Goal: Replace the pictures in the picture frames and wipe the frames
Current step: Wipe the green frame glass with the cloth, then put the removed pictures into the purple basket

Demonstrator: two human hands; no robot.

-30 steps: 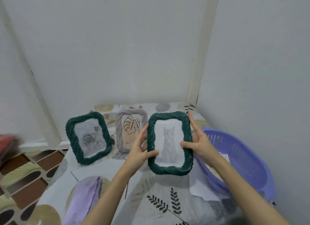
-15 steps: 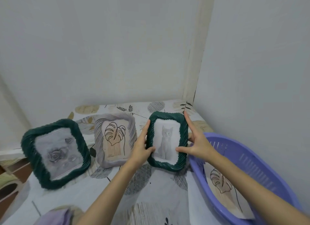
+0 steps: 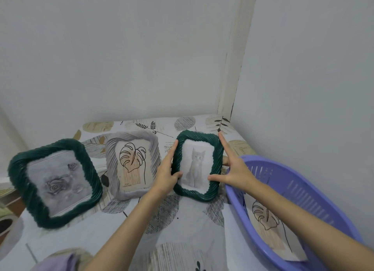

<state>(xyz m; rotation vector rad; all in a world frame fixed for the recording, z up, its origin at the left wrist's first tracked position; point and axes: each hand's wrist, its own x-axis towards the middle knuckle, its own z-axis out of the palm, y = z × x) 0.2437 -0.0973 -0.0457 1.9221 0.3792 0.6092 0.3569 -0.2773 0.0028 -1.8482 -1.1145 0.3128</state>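
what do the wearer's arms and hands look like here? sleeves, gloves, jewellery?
Both forearms are bare as far as the view shows: no sleeves in sight. The left hand and right hand wear no gloves, and no rings, watch or bracelets show on the fingers or wrists. Nails look short and unpainted, though they are small in the head view. No cables or markings are visible.

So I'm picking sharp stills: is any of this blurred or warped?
Head view: the cat frame between the left hand and right hand looks sharp; the rose frame near the left edge is soft and stretched; the wall corner post bows, a wide-angle effect.
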